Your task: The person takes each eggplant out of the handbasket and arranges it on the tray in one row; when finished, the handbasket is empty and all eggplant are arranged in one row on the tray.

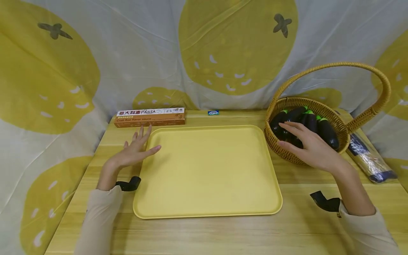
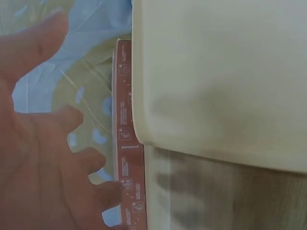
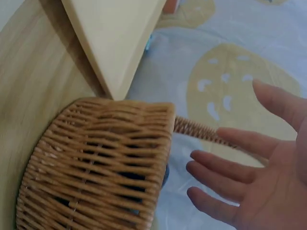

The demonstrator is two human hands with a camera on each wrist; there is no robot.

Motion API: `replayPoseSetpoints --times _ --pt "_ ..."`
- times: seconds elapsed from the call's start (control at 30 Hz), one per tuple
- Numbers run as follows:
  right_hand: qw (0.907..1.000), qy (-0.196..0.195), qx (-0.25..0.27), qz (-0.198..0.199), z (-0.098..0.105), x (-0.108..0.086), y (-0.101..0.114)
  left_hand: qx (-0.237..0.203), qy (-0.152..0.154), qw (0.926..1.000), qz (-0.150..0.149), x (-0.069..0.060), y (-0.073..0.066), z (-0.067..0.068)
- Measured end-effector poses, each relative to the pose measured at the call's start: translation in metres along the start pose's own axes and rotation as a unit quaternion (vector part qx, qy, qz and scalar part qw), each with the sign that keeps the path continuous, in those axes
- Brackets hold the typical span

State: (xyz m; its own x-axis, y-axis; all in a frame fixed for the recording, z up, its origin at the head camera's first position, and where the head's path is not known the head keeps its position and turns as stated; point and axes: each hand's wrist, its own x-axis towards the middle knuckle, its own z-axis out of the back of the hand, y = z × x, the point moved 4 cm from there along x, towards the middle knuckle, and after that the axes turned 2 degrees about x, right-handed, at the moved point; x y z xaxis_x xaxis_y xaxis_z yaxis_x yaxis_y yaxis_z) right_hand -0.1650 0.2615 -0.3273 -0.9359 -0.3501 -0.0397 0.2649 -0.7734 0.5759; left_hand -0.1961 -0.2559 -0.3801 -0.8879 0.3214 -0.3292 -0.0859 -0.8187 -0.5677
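Observation:
My left hand (image 1: 135, 150) hovers with spread fingers over the left edge of a yellow tray (image 1: 210, 173), holding nothing. In the left wrist view its thumb and fingers (image 2: 72, 117) are apart from the brown pasta box (image 2: 129, 143). My right hand (image 1: 309, 145) reaches over the near rim of a wicker basket (image 1: 290, 154), fingers extended. Inside the basket lie several dark eggplants (image 1: 326, 132) with green stem ends; the hand partly hides some. The right wrist view shows open space between the fingers (image 3: 220, 167) and the basket's woven side (image 3: 105, 158), with no eggplant held.
Behind the tray lies the pasta box (image 1: 149, 117), with a small blue packet (image 1: 213, 112) to its right. A clear-and-dark-blue plastic package (image 1: 369, 159) lies right of the basket, whose tall handle (image 1: 331, 64) arches above it. A patterned cloth (image 1: 153, 46) hangs behind the table.

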Motion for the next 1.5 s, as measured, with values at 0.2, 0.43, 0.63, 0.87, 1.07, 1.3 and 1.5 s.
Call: replayPoseSetpoints --times 0.2,0.43,0.63,0.87,1.07,1.3,1.5 --pt "0.9982 -0.044 -0.010 -0.039 0.013 0.003 -0.017 -0.049 0.031 0.9982 -0.014 -0.001 0.020 -0.001" --pt "0.9946 -0.075 -0.025 -0.068 0.020 0.015 -0.027 -0.068 0.062 0.9954 -0.027 -0.003 0.041 -0.003" --pt "0.9907 -0.096 -0.016 -0.095 0.022 0.027 -0.032 -0.057 0.084 0.9932 -0.056 -0.004 0.049 -0.001" --pt "0.9853 -0.100 -0.002 -0.138 0.020 0.041 -0.037 -0.065 0.101 0.9904 -0.068 -0.004 0.054 -0.001" --pt "0.9812 -0.114 0.002 -0.156 0.017 0.053 -0.041 -0.072 0.108 0.9881 -0.081 -0.001 0.055 0.001" --pt "0.9820 -0.108 -0.009 -0.154 0.010 0.059 -0.044 -0.072 0.118 0.9870 -0.082 -0.001 0.055 0.002" --pt "0.9806 -0.108 -0.012 -0.164 0.004 0.060 -0.049 -0.075 0.120 0.9865 -0.083 -0.002 0.055 0.001"
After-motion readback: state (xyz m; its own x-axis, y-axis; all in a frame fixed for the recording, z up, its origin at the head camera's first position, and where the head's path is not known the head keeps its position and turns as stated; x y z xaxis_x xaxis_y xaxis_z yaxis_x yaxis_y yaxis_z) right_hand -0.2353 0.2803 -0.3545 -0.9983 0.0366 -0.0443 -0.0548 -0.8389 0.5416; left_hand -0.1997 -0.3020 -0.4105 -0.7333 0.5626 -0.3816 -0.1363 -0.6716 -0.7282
